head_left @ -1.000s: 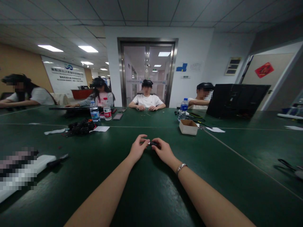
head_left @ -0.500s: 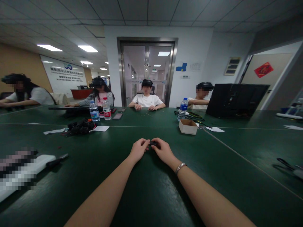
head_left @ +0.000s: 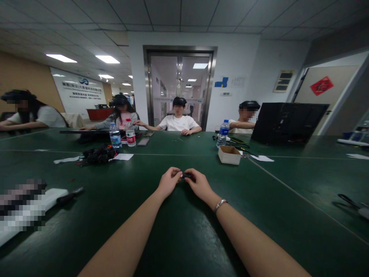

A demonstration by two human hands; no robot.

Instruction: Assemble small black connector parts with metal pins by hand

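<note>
My left hand (head_left: 169,181) and my right hand (head_left: 198,184) meet over the dark green table (head_left: 184,231), arms stretched forward. Between their fingertips sits a small black object (head_left: 186,175), pinched from both sides with curled fingers. It is too small to name. A silver bracelet (head_left: 220,204) circles my right wrist.
A small cardboard box (head_left: 229,154) stands ahead to the right, near a water bottle (head_left: 223,133) and a black laptop (head_left: 286,122). Two bottles (head_left: 122,135) and a black bundle (head_left: 98,154) lie ahead left. A black tool (head_left: 69,197) lies at left. Several people sit across.
My hands have stayed together on the small black object, with only slight finger shifts. The person opposite has stretched one arm out to the side.
</note>
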